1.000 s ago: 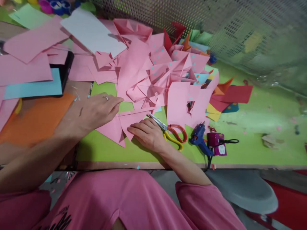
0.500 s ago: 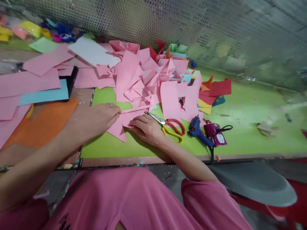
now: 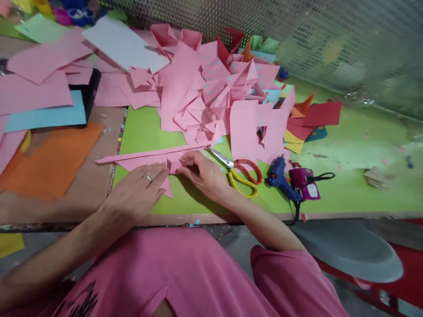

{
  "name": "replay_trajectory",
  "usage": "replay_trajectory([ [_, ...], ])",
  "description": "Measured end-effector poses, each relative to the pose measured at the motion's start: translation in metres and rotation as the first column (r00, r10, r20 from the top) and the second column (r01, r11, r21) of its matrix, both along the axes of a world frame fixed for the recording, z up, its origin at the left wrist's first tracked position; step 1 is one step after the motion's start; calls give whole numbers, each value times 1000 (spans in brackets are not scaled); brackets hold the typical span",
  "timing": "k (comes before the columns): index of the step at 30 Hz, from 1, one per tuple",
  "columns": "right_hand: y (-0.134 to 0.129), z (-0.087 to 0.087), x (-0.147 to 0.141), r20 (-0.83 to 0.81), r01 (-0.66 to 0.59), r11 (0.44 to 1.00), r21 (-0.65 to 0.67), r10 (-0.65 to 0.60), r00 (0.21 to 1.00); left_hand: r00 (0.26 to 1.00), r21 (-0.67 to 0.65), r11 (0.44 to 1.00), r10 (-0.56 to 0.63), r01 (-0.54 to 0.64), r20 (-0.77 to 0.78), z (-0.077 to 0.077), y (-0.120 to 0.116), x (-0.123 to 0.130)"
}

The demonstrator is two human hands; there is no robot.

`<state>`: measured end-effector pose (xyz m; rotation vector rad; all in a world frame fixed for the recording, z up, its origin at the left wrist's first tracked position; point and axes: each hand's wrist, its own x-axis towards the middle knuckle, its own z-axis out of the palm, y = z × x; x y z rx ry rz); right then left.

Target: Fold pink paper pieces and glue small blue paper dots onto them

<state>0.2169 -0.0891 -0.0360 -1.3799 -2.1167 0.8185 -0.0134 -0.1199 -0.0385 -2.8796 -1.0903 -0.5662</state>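
Note:
A folded pink paper (image 3: 148,157) lies in front of me, with a long narrow strip along its far edge and a pointed flap toward me. My left hand (image 3: 140,187), wearing a ring, rests on it with fingers stretched out and pressing down. Thumb and fingertips of my right hand (image 3: 206,176) pinch the same paper near a small upright fold; part of the edge is hidden by the fingers. Just right of that hand lie scissors (image 3: 243,169) with one red and one yellow handle. Beyond them are a blue glue gun (image 3: 280,178) and a purple device (image 3: 304,182) with a black loop.
Behind my hands spreads a heap of pink folded papers (image 3: 185,88), with a white sheet (image 3: 124,44) at its left. An orange sheet (image 3: 53,160) and a blue strip (image 3: 46,112) lie left. A grey stool seat (image 3: 346,248) stands at the table's front right.
My left hand has moved toward me and flattened onto the paper, uncovering the long folded strip. My right hand keeps its pinch. The view has tilted down somewhat.

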Motion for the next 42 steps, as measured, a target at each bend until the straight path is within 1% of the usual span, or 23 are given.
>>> replay_trajectory([
  [2,3,3,-2,18,21,998,-52,-20,1000,1000,-2,1000,3,-3,30,1,-2,-2],
  [3,4,5,-2,36,12,998,-66,-10,999,999,-10,1000,3,-3,42,1,-3,-3],
  [6,11,8,-3,90,-74,995,-70,80,993,999,-48,999,0,2,45,4,-5,-6],
  [9,16,6,-2,111,-167,986,-14,168,980,999,-111,994,6,-1,40,5,-4,-5],
  [12,19,-1,0,102,-206,975,88,197,975,998,-154,988,25,-16,59,6,1,-2],
  [14,19,-4,0,105,-214,968,134,201,974,998,-155,988,18,-8,68,7,5,1],
  [16,18,-6,1,124,-214,965,154,196,973,999,-157,987,-3,11,53,8,9,3],
  [19,16,-3,1,123,-207,968,142,190,974,1000,-166,986,-8,11,17,9,13,5],
  [22,14,0,2,109,-222,967,124,209,972,1000,-166,986,3,-2,5,9,14,6],
  [28,15,-3,0,128,-224,944,242,198,972,1000,-179,984,-9,12,21,8,13,5],
  [31,15,-5,0,154,-222,938,265,187,970,1000,-184,983,-7,11,23,6,12,5],
  [34,15,-3,1,202,-230,934,272,178,963,1000,-189,982,-1,5,21,4,12,4],
  [37,14,1,1,238,-266,923,277,202,950,1000,-182,983,0,2,11,4,11,0],
  [39,13,3,0,211,-283,927,247,234,949,1000,-149,989,11,-10,7,6,10,-4],
  [42,11,4,-4,125,-267,945,189,247,961,999,-116,993,40,-36,36,9,8,-10],
])
